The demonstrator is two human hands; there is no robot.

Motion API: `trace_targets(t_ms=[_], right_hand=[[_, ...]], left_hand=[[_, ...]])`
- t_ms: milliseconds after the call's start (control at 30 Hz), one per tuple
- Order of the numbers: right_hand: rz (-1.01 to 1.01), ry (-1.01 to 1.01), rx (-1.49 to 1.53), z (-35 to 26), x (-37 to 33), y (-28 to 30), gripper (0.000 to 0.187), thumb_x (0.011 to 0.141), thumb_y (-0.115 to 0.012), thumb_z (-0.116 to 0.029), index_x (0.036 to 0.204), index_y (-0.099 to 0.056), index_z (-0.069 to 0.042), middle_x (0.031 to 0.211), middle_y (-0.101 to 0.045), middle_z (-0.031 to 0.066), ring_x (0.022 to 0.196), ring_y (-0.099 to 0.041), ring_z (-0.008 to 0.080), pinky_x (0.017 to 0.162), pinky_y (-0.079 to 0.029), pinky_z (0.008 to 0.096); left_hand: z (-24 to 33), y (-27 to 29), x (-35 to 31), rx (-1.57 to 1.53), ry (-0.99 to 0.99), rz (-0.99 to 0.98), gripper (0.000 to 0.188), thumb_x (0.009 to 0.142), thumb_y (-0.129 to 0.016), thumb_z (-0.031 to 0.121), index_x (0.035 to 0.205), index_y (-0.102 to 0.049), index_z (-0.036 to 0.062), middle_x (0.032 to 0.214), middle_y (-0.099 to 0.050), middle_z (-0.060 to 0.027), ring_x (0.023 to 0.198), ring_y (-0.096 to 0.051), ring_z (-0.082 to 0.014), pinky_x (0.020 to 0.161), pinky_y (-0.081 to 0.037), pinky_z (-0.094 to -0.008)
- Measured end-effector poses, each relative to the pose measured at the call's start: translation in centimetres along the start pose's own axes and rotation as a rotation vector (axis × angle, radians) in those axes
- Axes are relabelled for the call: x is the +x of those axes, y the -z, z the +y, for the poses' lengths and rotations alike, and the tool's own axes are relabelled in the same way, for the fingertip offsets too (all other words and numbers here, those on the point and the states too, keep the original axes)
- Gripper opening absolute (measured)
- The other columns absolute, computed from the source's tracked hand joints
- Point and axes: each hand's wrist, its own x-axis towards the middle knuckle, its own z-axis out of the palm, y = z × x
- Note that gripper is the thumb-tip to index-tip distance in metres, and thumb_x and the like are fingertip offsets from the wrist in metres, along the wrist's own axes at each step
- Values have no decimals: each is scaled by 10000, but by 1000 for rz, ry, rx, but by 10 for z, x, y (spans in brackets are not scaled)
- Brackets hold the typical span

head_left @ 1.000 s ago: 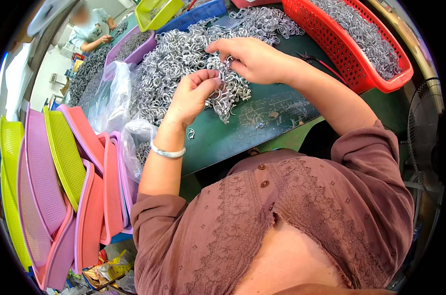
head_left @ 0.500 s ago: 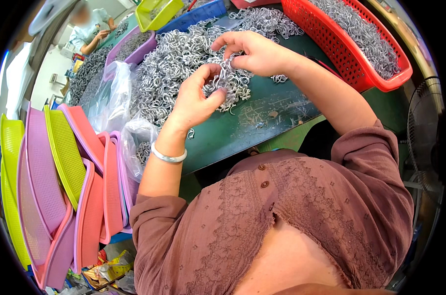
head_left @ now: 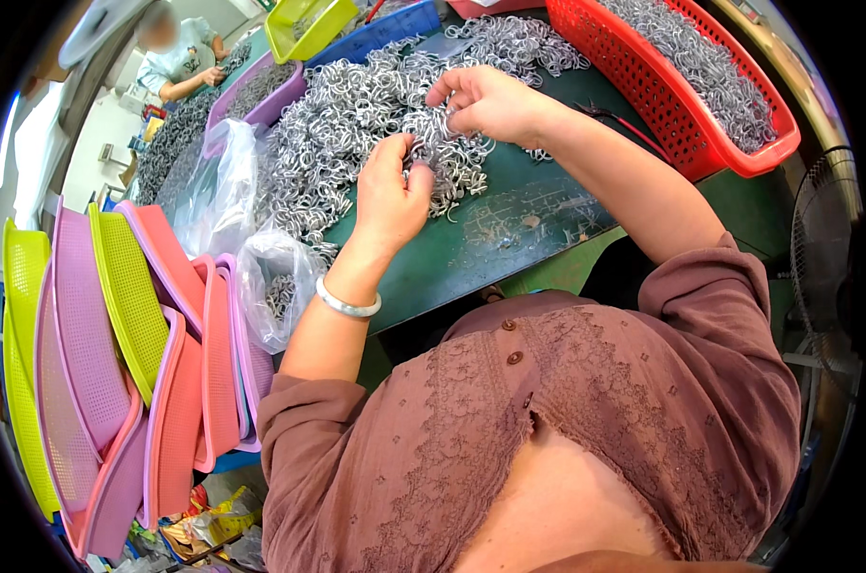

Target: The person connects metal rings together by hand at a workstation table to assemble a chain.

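A big heap of small, grey, curved metal hooks (head_left: 309, 143) spreads over the green table (head_left: 509, 229). At its near edge my left hand (head_left: 393, 196) is closed, with thumb and fingers pinched round a few of the hooks. Just to the right and farther off, my right hand (head_left: 495, 103) has its fingers curled in over the heap, thumb toward forefinger. Hooks show at its fingertips, but exactly which piece it grips is hard to make out. Both hands stay close together, a small gap apart.
A red perforated basket (head_left: 662, 124) of hooks stands at the right, near red-handled pliers (head_left: 624, 129). Purple (head_left: 295, 91), lime (head_left: 309, 38) and blue (head_left: 380, 38) trays sit behind. Clear plastic bags (head_left: 228, 191) and stacked coloured baskets (head_left: 89, 334) lie left. A co-worker (head_left: 180, 62) sits far left.
My left hand has shifted slightly right, and its thumb and fingers have drawn closer together. My right hand has moved a little right. The co-worker's hands have moved.
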Motion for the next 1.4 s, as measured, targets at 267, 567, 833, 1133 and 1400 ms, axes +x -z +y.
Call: trace_targets(t_ms=[267, 567, 833, 1133, 1400], right_hand=[[-142, -28, 108, 19, 10, 6, 406, 665, -564, 64, 1062, -483, 45, 690, -518, 31, 632, -505, 111, 547, -399, 240], [-129, -29, 110, 14, 7, -3, 401, 666, -578, 46, 1056, -485, 43, 704, -515, 28, 644, -506, 113, 560, -401, 243], [10, 216, -257, 22, -1, -11, 369, 699, -554, -15, 1063, -504, 0, 760, -571, 84, 703, -557, 183, 644, -444, 293], [161, 722, -760, 19, -12, -21, 414, 709, -523, 21, 1115, -472, -41, 881, -570, 123, 880, -545, 295, 758, -446, 357], [154, 561, -450, 34, -19, -24, 411, 687, -572, 6, 1088, -489, -35, 904, -561, 129, 874, -557, 293, 743, -459, 359]], left_hand=[[-18, 8, 1, -119, 0, -300, 237, 758, -483, 24, 984, -529, -32, 781, -542, -60, 637, -475, -105, 580, -403, -236], [-12, 8, 0, -92, 8, -110, 255, 717, -611, 85, 945, -549, -9, 871, -583, -86, 774, -552, -157, 706, -443, -273], [-18, 3, -4, -303, 346, -280, 197, 778, -583, 67, 950, -534, -15, 714, -531, 23, 649, -473, -37, 579, -391, -183], [-10, 7, -1, 83, 145, -235, 176, 791, -572, 125, 885, -586, -23, 662, -536, 13, 588, -451, -43, 515, -370, -201], [-14, 10, 2, -181, 438, -353, 153, 798, -560, 135, 822, -589, -14, 641, -536, 26, 572, -450, -54, 512, -358, -202]])
